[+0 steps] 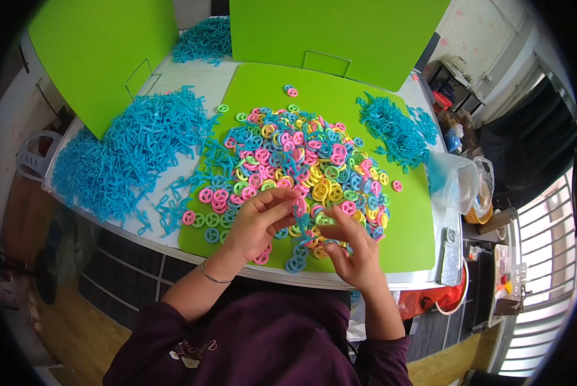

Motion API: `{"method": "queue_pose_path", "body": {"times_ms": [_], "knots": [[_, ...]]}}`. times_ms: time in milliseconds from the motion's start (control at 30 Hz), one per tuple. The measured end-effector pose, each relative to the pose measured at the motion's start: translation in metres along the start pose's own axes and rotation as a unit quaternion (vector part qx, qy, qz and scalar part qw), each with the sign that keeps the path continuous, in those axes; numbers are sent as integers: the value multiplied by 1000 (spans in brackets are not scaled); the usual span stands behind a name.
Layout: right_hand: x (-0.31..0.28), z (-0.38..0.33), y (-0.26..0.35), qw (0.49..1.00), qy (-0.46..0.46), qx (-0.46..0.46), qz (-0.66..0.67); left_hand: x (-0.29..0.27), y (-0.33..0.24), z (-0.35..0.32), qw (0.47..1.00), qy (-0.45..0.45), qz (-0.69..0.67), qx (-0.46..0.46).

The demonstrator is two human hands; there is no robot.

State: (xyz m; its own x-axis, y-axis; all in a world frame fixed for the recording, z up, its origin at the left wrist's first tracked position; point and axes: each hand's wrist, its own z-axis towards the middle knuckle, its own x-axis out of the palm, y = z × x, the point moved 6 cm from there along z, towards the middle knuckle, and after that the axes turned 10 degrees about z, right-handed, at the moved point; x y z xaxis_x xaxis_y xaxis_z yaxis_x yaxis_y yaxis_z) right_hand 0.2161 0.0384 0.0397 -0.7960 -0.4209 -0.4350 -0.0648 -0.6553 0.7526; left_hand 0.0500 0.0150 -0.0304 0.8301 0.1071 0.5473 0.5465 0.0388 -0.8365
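My left hand (261,222) pinches a small pink plastic wheel (299,204) between thumb and fingertips, above the near part of the pile. A teal plastic piece (302,220) hangs just below the wheel; whether the two are joined is too small to tell. Close by on the right, my right hand (354,249) has its fingers apart with nothing visible in it. Under and beyond both hands spreads a heap of spoked plastic wheels (314,154) in pink, yellow, green and blue, with teal pieces mixed in. It lies on a green mat (404,244).
A big mound of teal pieces (140,145) covers the table's left side. Smaller teal piles lie at the back left (203,40) and right (391,128). Green boards (327,32) stand upright behind. A phone (450,251) and a clear plastic bag (452,180) are along the right edge.
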Motion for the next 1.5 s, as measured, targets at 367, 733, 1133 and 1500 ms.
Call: {"method": "queue_pose_path", "body": {"times_ms": [367,733,1133,1500], "knots": [[-28,-4,-8,998,-43,-23,28,35,-17,-9,769,52,596,225],[-7,-16,-56,822,-80,259,501,31,-21,-7,806,-32,552,211],[22,-1,-50,902,-16,226,367,22,-25,-8,828,-105,517,191],[24,-4,-45,918,-55,193,342,25,7,-6,932,-3,356,70]]}}
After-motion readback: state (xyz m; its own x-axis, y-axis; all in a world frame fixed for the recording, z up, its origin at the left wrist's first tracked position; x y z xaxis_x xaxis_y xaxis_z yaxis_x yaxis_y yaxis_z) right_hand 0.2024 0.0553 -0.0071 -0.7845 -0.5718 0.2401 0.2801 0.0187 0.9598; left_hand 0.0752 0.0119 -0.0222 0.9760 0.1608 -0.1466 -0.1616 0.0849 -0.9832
